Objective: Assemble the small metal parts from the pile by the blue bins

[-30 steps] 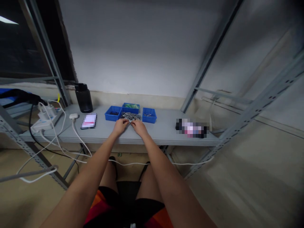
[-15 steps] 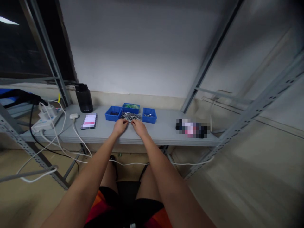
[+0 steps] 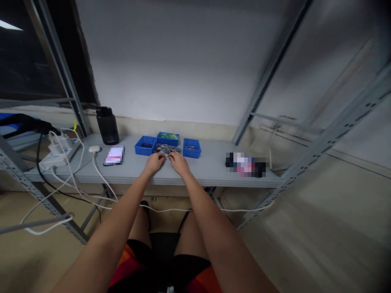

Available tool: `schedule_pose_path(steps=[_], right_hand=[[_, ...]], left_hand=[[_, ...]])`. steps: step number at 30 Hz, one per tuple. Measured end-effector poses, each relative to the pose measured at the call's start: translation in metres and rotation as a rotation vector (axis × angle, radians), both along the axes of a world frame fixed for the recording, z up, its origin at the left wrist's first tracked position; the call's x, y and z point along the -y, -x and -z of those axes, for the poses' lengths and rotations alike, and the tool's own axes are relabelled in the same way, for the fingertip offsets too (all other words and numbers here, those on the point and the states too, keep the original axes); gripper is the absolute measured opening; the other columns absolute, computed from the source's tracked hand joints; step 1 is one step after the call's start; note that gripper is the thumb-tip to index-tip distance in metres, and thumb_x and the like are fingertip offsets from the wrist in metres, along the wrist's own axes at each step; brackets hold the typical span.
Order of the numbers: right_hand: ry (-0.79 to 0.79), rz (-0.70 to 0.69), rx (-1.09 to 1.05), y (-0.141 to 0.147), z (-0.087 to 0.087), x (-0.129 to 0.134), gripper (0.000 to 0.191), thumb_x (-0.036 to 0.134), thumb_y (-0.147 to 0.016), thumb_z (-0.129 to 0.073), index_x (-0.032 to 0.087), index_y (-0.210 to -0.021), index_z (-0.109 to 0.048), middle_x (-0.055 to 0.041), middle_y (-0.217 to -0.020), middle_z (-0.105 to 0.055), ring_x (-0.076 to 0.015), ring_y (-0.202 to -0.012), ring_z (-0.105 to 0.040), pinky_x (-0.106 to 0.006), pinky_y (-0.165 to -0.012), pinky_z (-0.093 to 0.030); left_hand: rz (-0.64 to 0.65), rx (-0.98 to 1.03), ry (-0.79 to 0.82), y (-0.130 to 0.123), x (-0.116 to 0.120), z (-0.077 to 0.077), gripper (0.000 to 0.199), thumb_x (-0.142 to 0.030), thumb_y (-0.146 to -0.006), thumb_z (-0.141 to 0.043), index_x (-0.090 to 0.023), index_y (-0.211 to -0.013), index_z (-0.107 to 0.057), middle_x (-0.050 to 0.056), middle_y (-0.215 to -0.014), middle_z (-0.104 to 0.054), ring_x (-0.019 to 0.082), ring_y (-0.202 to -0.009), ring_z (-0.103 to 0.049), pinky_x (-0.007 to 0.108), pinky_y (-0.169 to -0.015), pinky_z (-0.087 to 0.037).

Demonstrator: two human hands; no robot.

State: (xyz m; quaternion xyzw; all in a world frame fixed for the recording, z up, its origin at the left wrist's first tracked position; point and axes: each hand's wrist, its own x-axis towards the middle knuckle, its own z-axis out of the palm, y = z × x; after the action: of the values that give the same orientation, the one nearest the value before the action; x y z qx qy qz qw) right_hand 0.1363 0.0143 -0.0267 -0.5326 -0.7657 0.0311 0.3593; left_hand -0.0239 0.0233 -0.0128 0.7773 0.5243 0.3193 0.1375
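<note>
Left hand (image 3: 155, 162), right hand (image 3: 180, 162) pinched narrow at near side of metal-parts pile (image 3: 168, 149); cannot tell if holding anything. Best: light fingertip pressure, steady wrists, bin (image 3: 192, 154) right of pile undisturbed.

Grey shelf (image 3: 214, 167): blue bins (image 3: 192, 148), metal-parts pile (image 3: 168, 149), phone (image 3: 114, 155), black bottle (image 3: 108, 127).
</note>
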Motion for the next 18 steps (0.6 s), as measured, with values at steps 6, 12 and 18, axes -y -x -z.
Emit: schedule_pose_path(steps=[6,12,18], right_hand=[[0.064,0.031,0.092,-0.0001,0.0013,-0.0014,0.019,0.021,-0.095,-0.052,0.021,-0.098,-0.071,-0.0088,-0.101,-0.068,-0.0203,-0.096,-0.061,-0.030,-0.087,-0.046],[0.081,0.003,0.090,0.0002,0.0027,-0.0035,0.020,0.021,-0.095,-0.051,0.021,-0.100,-0.071,-0.0093,-0.101,-0.069,-0.0212,-0.098,-0.062,-0.032,-0.089,-0.045],[0.072,0.030,0.066,0.0006,0.0022,-0.0023,0.021,0.020,-0.096,-0.050,0.020,-0.098,-0.070,-0.0094,-0.100,-0.070,-0.0210,-0.096,-0.062,-0.031,-0.087,-0.045]], left_hand=[[0.033,0.115,-0.019,0.0002,0.0015,-0.0022,0.024,-0.023,-0.087,-0.056,-0.014,-0.099,-0.075,0.011,-0.104,-0.075,0.023,-0.096,-0.067,0.031,-0.090,-0.049],[0.080,0.163,-0.041,-0.0015,0.0032,-0.0035,0.022,-0.025,-0.086,-0.059,-0.014,-0.095,-0.076,0.011,-0.100,-0.075,0.022,-0.092,-0.067,0.030,-0.088,-0.049],[0.035,0.135,-0.055,0.0001,0.0002,0.0007,0.022,-0.022,-0.086,-0.057,-0.013,-0.096,-0.076,0.012,-0.099,-0.075,0.023,-0.090,-0.067,0.031,-0.085,-0.049]])
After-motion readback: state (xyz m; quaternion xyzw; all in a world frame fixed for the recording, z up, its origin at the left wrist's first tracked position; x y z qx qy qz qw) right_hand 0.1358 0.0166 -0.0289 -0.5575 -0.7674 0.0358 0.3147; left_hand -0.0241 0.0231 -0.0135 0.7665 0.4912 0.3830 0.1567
